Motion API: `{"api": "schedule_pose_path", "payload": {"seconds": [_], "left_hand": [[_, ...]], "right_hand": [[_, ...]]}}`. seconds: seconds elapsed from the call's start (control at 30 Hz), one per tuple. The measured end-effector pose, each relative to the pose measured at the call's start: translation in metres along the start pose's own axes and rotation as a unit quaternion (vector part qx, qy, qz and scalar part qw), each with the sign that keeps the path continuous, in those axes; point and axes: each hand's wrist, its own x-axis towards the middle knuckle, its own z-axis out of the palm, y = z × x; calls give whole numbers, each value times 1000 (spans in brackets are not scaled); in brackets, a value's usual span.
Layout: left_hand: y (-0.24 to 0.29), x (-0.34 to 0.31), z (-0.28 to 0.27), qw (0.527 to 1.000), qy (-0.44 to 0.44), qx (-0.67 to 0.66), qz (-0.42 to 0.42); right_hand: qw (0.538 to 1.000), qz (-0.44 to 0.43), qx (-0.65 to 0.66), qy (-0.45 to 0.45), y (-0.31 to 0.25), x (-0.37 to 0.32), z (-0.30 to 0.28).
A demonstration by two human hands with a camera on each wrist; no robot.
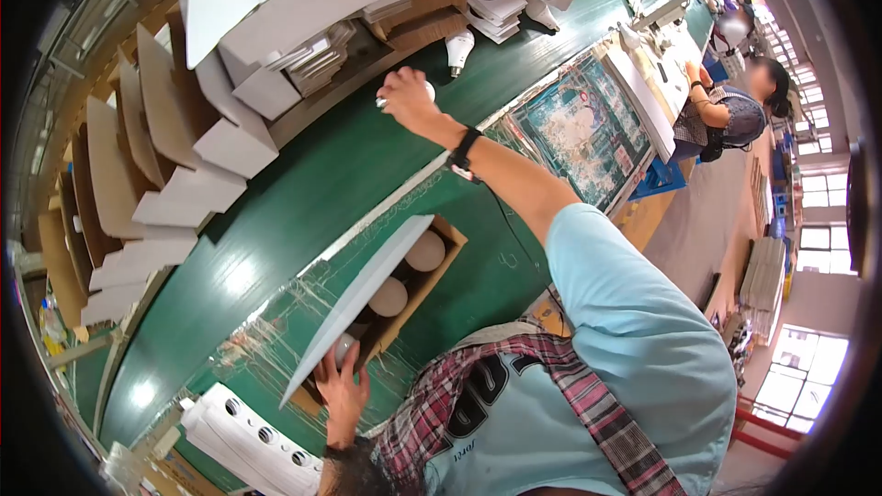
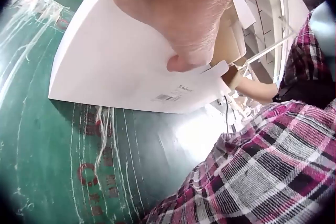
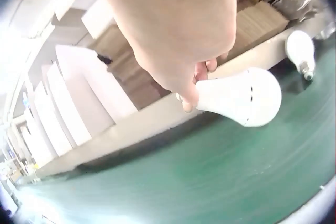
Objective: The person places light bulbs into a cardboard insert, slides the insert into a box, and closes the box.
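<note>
An open box [image 1: 354, 298], white outside and brown inside, lies on the green surface with several round white bulbs [image 1: 425, 252] in it. At its near end my left hand [image 1: 344, 400] grips the box, fingers over the rim beside a bulb [image 1: 344, 349]. The left wrist view shows that hand [image 2: 181, 14] against the white box wall [image 2: 121, 66]; its other fingers are hidden there. Over the green belt, my right hand [image 1: 411, 103] pinches a white bulb by its narrow end. In the right wrist view the fingers [image 3: 191, 95] hold this bulb [image 3: 244, 97], its round end pointing away.
Another bulb [image 1: 459, 48] lies on the belt [image 1: 276, 220] beyond my right hand. Open cartons [image 1: 152, 129] line the belt's far side, near stacked white cards [image 1: 496, 14]. A white tray with round holes [image 1: 253, 436] is at lower left. A person [image 1: 730, 115] works at upper right.
</note>
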Motion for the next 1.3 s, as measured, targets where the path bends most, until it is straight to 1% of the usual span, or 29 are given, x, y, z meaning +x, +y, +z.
{"api": "schedule_pose_path", "payload": {"seconds": [0.07,0.13,0.2,0.23,0.3,0.4,0.47,0.5,0.53,0.6,0.63,0.67,0.73,0.77,0.87,1.0,1.03,1.17,1.27,1.3], "left_hand": [[2,2,-1,1000,18,-7,17],[1,1,2,999,37,-12,29],[-3,-2,8,998,53,-9,41],[-5,-6,15,998,56,9,24],[2,-9,7,998,53,5,18],[9,-12,-1,998,57,-1,15],[6,-17,0,997,74,5,18],[5,-20,-1,997,77,10,23],[4,-24,-1,997,76,1,16],[2,-30,3,997,73,-20,-2],[2,-32,2,997,74,-17,-4],[2,-33,3,997,76,-20,-6],[0,-35,4,996,81,-27,-11],[-1,-36,5,996,81,-28,-11],[-3,-36,9,994,100,-40,5],[-9,-36,18,995,90,-51,-14],[-8,-36,17,994,92,-64,-15],[-5,-36,16,992,106,-63,-9],[-7,-38,17,991,114,-69,-12],[-6,-38,17,991,116,-66,-13]], "right_hand": [[986,45,150,62,3,-14,-32],[939,123,306,96,-6,-34,-79],[914,139,370,93,-24,-55,-135],[884,132,439,90,-32,-67,-159],[813,121,563,85,-48,-90,-203],[803,58,588,78,-77,-122,-258],[853,0,518,59,-101,-142,-281],[894,-80,438,53,-111,-149,-290],[921,-159,353,45,-121,-156,-296],[910,-211,356,-10,-145,-176,-289],[904,-241,352,-36,-153,-188,-276],[902,-280,323,-60,-161,-195,-275],[889,-320,315,-87,-171,-208,-264],[886,-340,305,-82,-177,-212,-260],[890,-328,292,-125,-183,-215,-253],[899,-318,289,-87,-193,-193,-232],[894,-327,292,-91,-197,-186,-225],[882,-352,261,-174,-217,-165,-194],[874,-400,205,-183,-224,-155,-158],[874,-404,200,-181,-227,-152,-146]]}}
